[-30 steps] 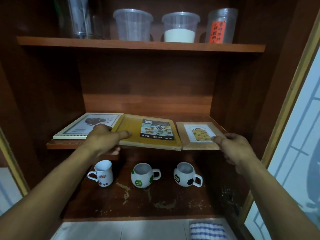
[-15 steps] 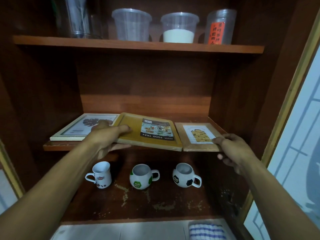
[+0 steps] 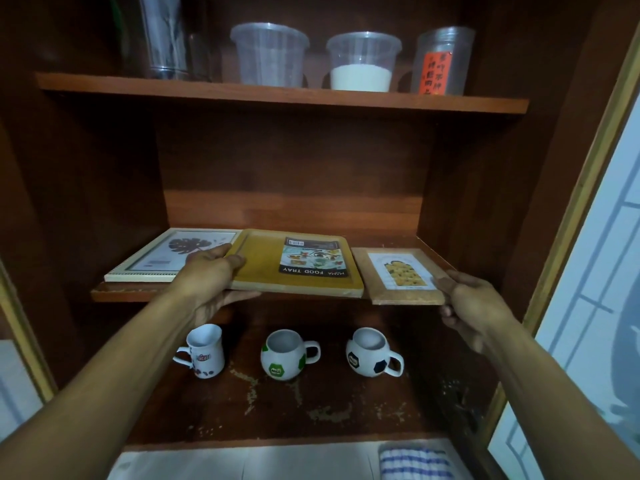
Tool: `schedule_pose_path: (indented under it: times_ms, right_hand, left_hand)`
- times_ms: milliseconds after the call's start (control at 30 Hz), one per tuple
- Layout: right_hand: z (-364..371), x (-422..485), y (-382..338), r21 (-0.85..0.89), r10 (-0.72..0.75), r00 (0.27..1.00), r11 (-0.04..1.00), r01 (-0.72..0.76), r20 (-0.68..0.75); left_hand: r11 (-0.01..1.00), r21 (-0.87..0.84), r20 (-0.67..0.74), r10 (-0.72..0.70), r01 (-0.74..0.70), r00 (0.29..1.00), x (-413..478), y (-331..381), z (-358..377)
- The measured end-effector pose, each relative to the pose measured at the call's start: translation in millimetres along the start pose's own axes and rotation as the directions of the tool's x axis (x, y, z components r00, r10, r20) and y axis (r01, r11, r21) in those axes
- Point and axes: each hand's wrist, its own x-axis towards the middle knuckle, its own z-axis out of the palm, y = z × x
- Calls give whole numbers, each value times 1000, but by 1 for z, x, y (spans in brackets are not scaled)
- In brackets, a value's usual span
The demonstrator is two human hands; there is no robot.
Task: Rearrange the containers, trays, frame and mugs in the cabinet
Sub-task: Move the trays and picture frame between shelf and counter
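On the middle shelf lie a white picture frame [image 3: 162, 254] at left, a yellow wooden food tray [image 3: 263, 268] in the middle and a small wooden tray [image 3: 398, 296] at right. My left hand [image 3: 207, 278] grips the food tray's left front corner, thumb on top, fingers underneath. My right hand [image 3: 471, 303] holds the small tray's right front corner. On the bottom shelf stand three mugs: a white one [image 3: 205, 351], a green-patched ball mug [image 3: 284, 355] and a black-patched ball mug [image 3: 370, 353]. Clear plastic containers [image 3: 270, 53] stand on the top shelf.
One top-shelf tub [image 3: 362, 62] holds white powder; a jar with an orange label [image 3: 443, 62] is at right, a tall clear vessel [image 3: 162, 36] at left. A glass cabinet door [image 3: 588, 271] stands open at right. A striped cloth [image 3: 415, 462] lies below.
My left hand has slid round the food tray's corner, fingers now under it. My right hand has closed on the small tray's corner. The view has shifted slightly.
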Motion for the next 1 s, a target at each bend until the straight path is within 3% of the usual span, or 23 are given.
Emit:
schedule_pose_path:
  times_ms: [700,1000]
  right_hand:
    - [5,-40,-20,117,-109,992,986,117,-69]
    - [-5,-78,-17,93,-139,990,986,140,-15]
  left_hand:
    - [998,-61,41,30,-27,999,-43,10,-36]
    - [997,-60,-7,38,-38,999,-93,5,-47]
